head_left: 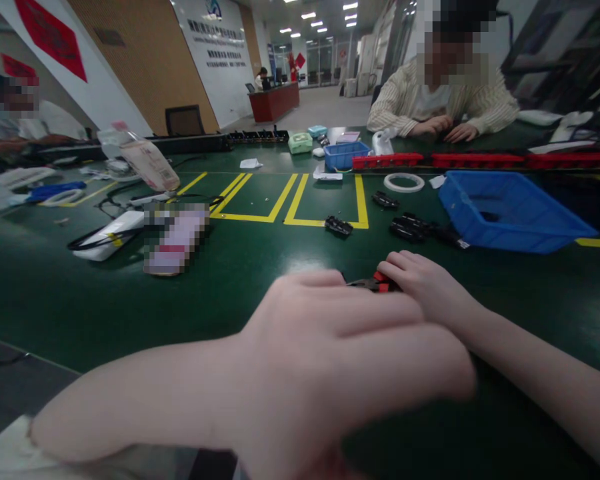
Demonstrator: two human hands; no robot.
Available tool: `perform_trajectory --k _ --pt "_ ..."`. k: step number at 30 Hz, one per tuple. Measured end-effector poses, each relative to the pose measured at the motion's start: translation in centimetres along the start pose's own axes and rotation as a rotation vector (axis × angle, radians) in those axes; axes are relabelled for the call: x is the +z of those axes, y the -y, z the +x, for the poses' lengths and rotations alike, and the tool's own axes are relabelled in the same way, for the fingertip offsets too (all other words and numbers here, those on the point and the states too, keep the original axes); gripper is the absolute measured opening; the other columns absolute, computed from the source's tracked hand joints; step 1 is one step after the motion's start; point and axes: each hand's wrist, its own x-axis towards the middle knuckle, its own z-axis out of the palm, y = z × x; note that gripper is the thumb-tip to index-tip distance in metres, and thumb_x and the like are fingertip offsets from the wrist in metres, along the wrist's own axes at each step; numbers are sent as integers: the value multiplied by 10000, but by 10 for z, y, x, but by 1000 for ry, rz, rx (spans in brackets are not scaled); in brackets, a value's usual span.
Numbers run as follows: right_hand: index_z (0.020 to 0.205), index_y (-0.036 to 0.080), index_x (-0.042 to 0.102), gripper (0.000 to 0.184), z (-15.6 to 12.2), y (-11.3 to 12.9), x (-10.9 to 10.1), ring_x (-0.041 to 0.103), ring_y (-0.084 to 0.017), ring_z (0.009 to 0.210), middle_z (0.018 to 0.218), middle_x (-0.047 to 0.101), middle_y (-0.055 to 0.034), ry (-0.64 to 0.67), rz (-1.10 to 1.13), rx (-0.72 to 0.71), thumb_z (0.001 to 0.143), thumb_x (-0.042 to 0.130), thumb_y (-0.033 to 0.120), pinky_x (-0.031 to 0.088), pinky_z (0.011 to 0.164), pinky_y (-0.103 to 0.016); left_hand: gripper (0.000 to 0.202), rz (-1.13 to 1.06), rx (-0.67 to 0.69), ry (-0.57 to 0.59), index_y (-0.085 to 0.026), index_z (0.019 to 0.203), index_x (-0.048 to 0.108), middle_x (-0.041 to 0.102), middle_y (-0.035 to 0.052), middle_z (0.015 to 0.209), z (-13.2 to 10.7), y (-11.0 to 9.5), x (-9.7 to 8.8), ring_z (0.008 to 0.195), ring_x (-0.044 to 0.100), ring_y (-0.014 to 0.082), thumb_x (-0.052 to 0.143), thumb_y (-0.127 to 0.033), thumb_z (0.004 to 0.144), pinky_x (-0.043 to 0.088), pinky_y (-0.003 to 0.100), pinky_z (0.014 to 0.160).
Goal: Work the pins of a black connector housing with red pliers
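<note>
My left hand (pixel 330 353) fills the foreground close to the camera, fingers pressed together and pointing right, its back hiding what lies beneath. Just beyond it my right hand (pixel 425 283) rests on the green table, fingers curled over a small red and black part (pixel 377 283); only the part's near end shows. Both hands meet at that part. A few loose black parts (pixel 339 226) (pixel 410 227) lie on the table a little farther away.
A blue bin (pixel 505 210) stands at the right, a smaller blue bin (pixel 345 157) farther back by a white tape ring (pixel 404 182). Red strips (pixel 480 160) run along the far right. A person in a striped shirt (pixel 440 100) sits opposite; bottles and cables lie at left.
</note>
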Motion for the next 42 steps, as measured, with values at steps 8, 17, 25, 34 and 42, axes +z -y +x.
perform_trajectory --k 8,17,25,34,42 --pt "812 161 566 363 -1 0 0 502 -167 688 850 547 -90 -40 28 18 827 508 519 427 596 -295 643 173 -158 49 -173 1224 449 530 91 1117 30 94 32 937 557 243 537 -632 783 487 375 772" --pt "807 155 571 425 -2 -3 -1 507 -169 676 827 551 -86 -35 8 -1 821 492 573 423 577 -294 383 150 62 174 -171 1081 524 534 61 1051 32 110 50 934 525 205 567 -476 853 452 314 786" --pt "801 142 588 508 -2 -5 -2 516 -171 675 812 564 -92 -33 3 -5 845 408 616 423 574 -295 342 75 29 254 -172 1167 498 596 54 1069 34 113 47 928 587 190 524 -389 904 463 286 755" --pt "796 156 580 443 -3 -6 -1 526 -162 662 805 571 -76 -79 76 32 856 436 571 417 567 -289 330 -71 14 221 -174 1164 514 608 50 1067 32 113 47 924 586 174 529 -381 906 457 277 752" --pt "831 152 586 342 -3 -11 -2 542 -172 729 842 586 -82 -171 147 65 887 449 460 438 604 -296 380 -89 -25 215 -173 1099 534 620 34 1008 33 114 49 880 591 175 656 -392 815 452 266 708"
